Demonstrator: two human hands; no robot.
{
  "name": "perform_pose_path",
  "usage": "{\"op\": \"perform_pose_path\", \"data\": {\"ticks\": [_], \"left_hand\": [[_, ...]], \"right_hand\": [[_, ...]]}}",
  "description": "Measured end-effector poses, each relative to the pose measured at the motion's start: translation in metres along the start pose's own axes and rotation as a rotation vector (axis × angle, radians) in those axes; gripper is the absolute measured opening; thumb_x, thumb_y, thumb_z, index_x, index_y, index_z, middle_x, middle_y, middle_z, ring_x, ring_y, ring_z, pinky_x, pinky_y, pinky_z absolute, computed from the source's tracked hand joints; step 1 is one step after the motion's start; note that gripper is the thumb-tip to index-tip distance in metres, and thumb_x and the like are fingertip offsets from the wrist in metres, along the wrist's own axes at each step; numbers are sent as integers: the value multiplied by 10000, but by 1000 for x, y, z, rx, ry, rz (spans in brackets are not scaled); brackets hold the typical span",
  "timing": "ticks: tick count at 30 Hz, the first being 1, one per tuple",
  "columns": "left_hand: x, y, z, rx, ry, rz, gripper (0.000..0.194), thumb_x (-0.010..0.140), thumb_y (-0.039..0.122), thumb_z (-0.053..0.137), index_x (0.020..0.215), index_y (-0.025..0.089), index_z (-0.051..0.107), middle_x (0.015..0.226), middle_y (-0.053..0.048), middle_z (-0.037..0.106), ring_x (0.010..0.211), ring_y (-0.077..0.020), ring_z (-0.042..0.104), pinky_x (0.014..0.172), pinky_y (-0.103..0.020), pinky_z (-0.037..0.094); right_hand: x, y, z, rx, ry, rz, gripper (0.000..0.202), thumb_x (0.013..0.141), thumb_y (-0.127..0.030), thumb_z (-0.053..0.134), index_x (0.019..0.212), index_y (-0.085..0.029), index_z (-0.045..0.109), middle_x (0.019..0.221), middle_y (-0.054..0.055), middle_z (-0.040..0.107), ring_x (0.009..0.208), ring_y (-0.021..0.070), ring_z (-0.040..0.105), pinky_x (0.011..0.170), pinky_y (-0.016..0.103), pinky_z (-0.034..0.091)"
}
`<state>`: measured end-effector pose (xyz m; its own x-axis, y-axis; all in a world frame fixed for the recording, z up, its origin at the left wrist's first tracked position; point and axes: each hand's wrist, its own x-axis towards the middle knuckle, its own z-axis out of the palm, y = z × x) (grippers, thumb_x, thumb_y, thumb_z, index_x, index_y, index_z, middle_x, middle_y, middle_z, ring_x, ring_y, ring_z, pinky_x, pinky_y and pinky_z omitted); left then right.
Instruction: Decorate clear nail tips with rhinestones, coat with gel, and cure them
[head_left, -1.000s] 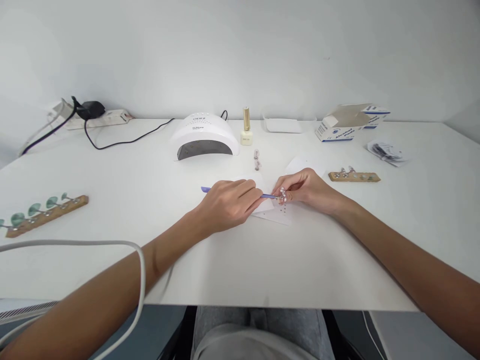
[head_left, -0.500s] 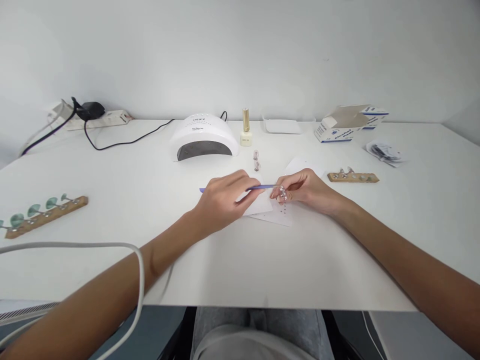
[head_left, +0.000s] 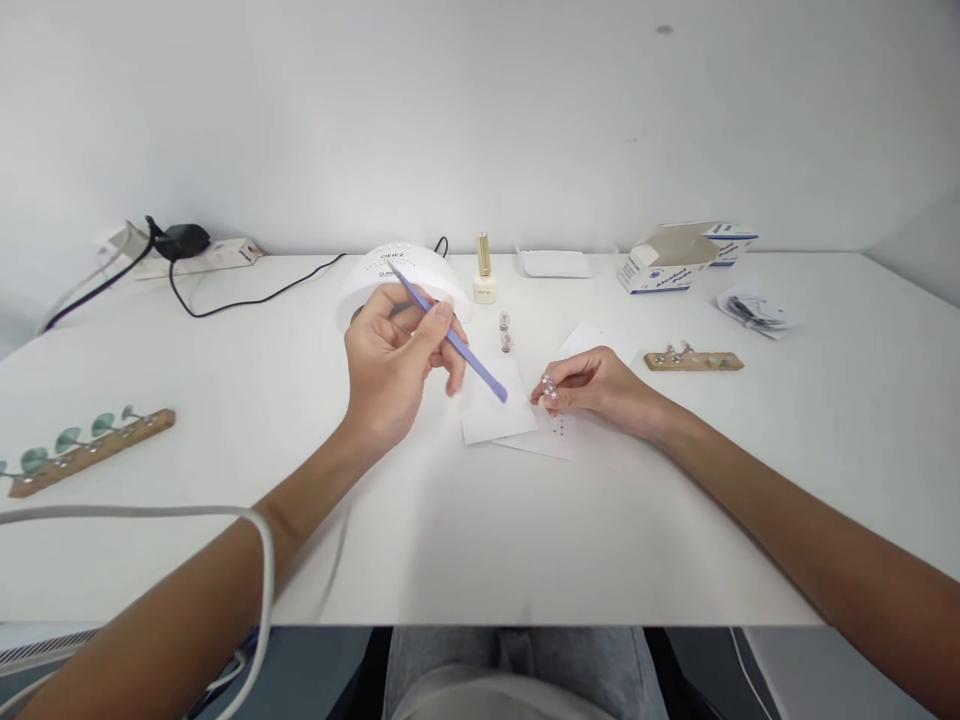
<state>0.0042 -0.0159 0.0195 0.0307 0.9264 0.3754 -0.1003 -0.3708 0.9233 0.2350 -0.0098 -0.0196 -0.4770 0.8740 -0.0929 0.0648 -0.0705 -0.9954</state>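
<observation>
My left hand (head_left: 390, 375) is raised in front of the lamp, its thumb and fingers closed on a slim purple tool (head_left: 463, 350). One end of the tool is narrow and points up left; the flat, flared end points down right over a white paper sheet (head_left: 495, 415). My right hand (head_left: 592, 388) rests at the sheet's right side. Between its thumb and fingertips is a small press-on nail (head_left: 550, 388) with shiny silver stones. Fingers partly cover this nail. Tiny dark dots or stones (head_left: 559, 425) lie on a second paper under that hand.
Behind my hands stand a white nail lamp (head_left: 420, 265) and a polish bottle (head_left: 484, 280). Two decorated nails (head_left: 505, 335) lie in front of the bottle. Wooden nail stands (head_left: 694, 362) sit right and left. An alcohol-pad box (head_left: 667, 262) is back right. A white cable (head_left: 266, 560) crosses my left forearm.
My left hand has drawn back from the right hand and lifted. The purple tool has been turned, its flared end now toward the papers. My right hand still holds the nail.
</observation>
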Motion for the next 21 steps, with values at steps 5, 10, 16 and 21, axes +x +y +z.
{"op": "perform_pose_path", "data": {"ticks": [5,10,16,21], "left_hand": [[-7,-2,7,-57,-31,-32,206,765,246,701,792,170,511,612,51,584,437,-137,632,438,-284,553],[-13,-2,12,-39,-53,-22,169,763,216,699,756,159,540,488,47,572,481,-210,674,487,-346,595],[-20,-1,19,32,-3,-15,179,754,231,709,734,159,546,512,43,586,501,-214,686,507,-332,602],[-27,2,23,140,92,86,164,754,227,712,731,159,565,563,32,611,554,-206,704,473,-263,548]], "right_hand": [[0,-1,0,-5,-27,-13,134,654,-279,801,660,-171,722,731,23,691,698,145,613,694,298,490],[-2,-2,0,-7,-64,-36,120,667,-264,795,710,-168,736,723,27,675,641,129,574,655,288,474],[-1,-1,-1,-58,-81,-62,129,685,-284,781,696,-164,737,707,37,671,681,157,604,639,286,482],[1,2,-3,-58,-80,-59,106,681,-266,783,676,-173,733,723,36,675,711,160,623,641,274,497]]}}
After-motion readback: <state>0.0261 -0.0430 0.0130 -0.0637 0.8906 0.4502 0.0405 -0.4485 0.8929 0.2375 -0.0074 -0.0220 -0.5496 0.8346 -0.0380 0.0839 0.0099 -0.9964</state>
